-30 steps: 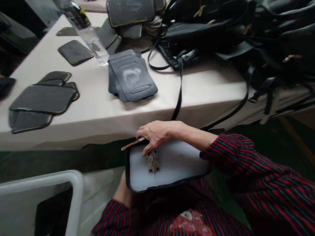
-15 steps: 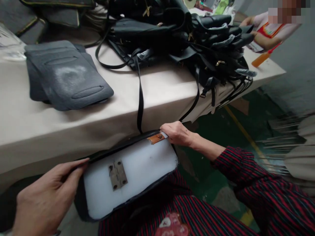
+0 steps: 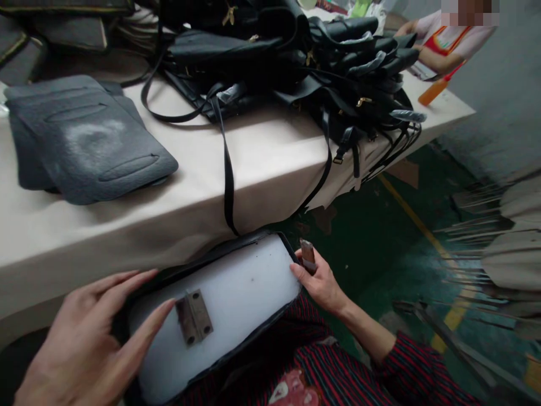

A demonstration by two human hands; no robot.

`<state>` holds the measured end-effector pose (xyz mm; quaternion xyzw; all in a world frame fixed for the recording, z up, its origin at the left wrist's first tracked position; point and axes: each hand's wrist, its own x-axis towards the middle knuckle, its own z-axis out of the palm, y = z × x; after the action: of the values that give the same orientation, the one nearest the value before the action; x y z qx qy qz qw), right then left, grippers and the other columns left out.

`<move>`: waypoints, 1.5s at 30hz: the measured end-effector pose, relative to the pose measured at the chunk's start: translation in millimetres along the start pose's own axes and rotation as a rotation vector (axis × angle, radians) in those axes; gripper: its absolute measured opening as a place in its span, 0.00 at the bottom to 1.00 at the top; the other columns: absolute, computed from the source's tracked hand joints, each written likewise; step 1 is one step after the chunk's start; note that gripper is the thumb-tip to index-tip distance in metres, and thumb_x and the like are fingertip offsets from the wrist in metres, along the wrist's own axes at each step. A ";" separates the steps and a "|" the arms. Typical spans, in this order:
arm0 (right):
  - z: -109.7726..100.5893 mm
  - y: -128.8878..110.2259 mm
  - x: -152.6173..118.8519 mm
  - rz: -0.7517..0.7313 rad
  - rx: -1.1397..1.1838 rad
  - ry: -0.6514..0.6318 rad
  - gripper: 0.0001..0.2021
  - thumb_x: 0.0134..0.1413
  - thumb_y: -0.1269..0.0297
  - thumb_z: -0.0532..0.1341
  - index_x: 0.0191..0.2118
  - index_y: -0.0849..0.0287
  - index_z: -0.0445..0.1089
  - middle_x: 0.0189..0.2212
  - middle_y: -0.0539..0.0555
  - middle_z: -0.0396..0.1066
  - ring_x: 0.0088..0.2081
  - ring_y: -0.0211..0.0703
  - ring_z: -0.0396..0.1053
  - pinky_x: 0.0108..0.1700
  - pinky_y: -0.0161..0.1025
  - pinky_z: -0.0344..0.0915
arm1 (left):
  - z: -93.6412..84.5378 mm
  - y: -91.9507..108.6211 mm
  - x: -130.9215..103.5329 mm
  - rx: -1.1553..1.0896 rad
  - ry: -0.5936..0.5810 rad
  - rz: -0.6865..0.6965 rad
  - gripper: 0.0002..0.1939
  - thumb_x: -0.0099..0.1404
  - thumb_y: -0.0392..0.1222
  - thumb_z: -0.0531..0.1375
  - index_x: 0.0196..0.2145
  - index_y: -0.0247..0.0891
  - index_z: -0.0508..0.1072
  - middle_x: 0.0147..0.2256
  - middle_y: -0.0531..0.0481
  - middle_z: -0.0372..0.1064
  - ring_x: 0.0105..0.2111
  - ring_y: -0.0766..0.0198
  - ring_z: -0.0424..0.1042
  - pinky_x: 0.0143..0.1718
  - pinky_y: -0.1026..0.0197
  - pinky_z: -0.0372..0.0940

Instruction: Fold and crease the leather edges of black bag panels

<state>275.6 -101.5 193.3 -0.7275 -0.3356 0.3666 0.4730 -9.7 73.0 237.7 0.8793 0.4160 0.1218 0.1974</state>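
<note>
A smooth white panel point(image 3: 245, 287) with a ragged dark rim point(image 3: 228, 248) lies aslant over the striped garment point(image 3: 325, 361), below the table's point(image 3: 270, 146) edge, 1 dull metal hinge point(image 3: 195, 317) on its left half. The left hand point(image 3: 91, 338) is spread, fingers reaching along the rim and thumb near the hinge, contact unclear; the right hand point(image 3: 323, 282), at the panel's right end, curls its fingers round a stubby brown tool point(image 3: 308, 256).

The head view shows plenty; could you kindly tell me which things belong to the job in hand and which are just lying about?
Likely the job:
black-edged white panel
metal hinge
brown tool in right hand

Likely lying about:
black bags on table
grey pieces
</note>
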 end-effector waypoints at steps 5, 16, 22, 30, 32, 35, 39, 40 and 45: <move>14.5 2.0 -23.7 0.033 0.041 0.196 0.12 0.59 0.55 0.58 0.35 0.59 0.63 0.22 0.44 0.55 0.24 0.34 0.53 0.26 0.32 0.54 | 35.2 93.6 96.8 0.020 -0.242 0.431 0.23 0.60 0.52 0.60 0.53 0.47 0.67 0.52 0.46 0.64 0.51 0.48 0.64 0.49 0.45 0.63; 16.7 8.5 -29.7 -0.134 -0.130 0.348 0.07 0.62 0.63 0.55 0.34 0.60 0.65 0.22 0.46 0.60 0.23 0.34 0.59 0.27 0.32 0.57 | 84.2 116.2 163.2 -0.137 -0.420 0.703 0.10 0.66 0.42 0.56 0.31 0.40 0.76 0.30 0.51 0.68 0.34 0.65 0.66 0.35 0.64 0.61; 18.0 8.8 -33.1 -0.182 -0.226 0.394 0.06 0.62 0.66 0.55 0.35 0.59 0.66 0.23 0.47 0.61 0.23 0.35 0.60 0.28 0.34 0.58 | 91.1 117.4 152.8 -0.111 -0.198 0.862 0.12 0.68 0.38 0.53 0.30 0.37 0.74 0.27 0.50 0.65 0.30 0.65 0.61 0.28 0.65 0.58; 10.9 -5.9 -32.8 -0.226 -0.285 0.356 0.06 0.62 0.67 0.56 0.33 0.60 0.66 0.21 0.46 0.60 0.22 0.34 0.59 0.26 0.33 0.57 | 89.5 113.7 153.5 -0.136 -0.171 0.853 0.13 0.68 0.39 0.53 0.29 0.37 0.74 0.26 0.51 0.65 0.29 0.66 0.61 0.28 0.65 0.57; 11.0 -9.4 -33.4 -0.242 -0.328 0.340 0.06 0.62 0.67 0.56 0.34 0.60 0.67 0.22 0.47 0.61 0.22 0.34 0.59 0.26 0.33 0.57 | 89.4 110.8 153.2 -0.168 -0.182 0.843 0.12 0.67 0.39 0.54 0.28 0.37 0.74 0.26 0.51 0.65 0.29 0.66 0.61 0.29 0.64 0.57; 15.9 -10.3 -35.2 -0.281 -0.391 0.355 0.04 0.61 0.69 0.56 0.35 0.60 0.67 0.23 0.48 0.63 0.23 0.34 0.62 0.27 0.33 0.59 | 88.8 107.0 154.0 -0.211 -0.221 0.824 0.12 0.67 0.39 0.54 0.27 0.38 0.74 0.26 0.52 0.65 0.29 0.67 0.61 0.30 0.64 0.57; 25.5 -5.6 -36.4 -0.313 -0.412 0.409 0.04 0.62 0.71 0.56 0.37 0.60 0.67 0.25 0.49 0.66 0.25 0.35 0.64 0.30 0.33 0.61 | 84.6 105.7 157.8 -0.185 -0.282 0.798 0.12 0.66 0.41 0.56 0.28 0.38 0.75 0.27 0.52 0.65 0.31 0.66 0.63 0.30 0.64 0.57; 26.6 -4.5 -36.4 -0.303 -0.402 0.416 0.05 0.62 0.70 0.55 0.36 0.60 0.68 0.26 0.50 0.67 0.26 0.36 0.65 0.30 0.34 0.62 | 83.1 106.2 158.8 -0.170 -0.300 0.801 0.12 0.66 0.41 0.56 0.28 0.38 0.75 0.28 0.51 0.65 0.32 0.66 0.63 0.30 0.64 0.57; 23.4 -2.4 -36.7 -0.260 -0.319 0.335 0.13 0.63 0.59 0.53 0.37 0.60 0.69 0.28 0.54 0.69 0.30 0.41 0.68 0.31 0.36 0.65 | 75.8 111.2 160.8 -0.089 -0.360 0.823 0.13 0.68 0.41 0.54 0.29 0.38 0.75 0.30 0.51 0.67 0.33 0.66 0.64 0.31 0.64 0.59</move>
<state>236.8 -121.0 196.8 -0.7943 -0.3966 0.1195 0.4444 195.3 115.8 227.9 0.9693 -0.0150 0.0531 0.2396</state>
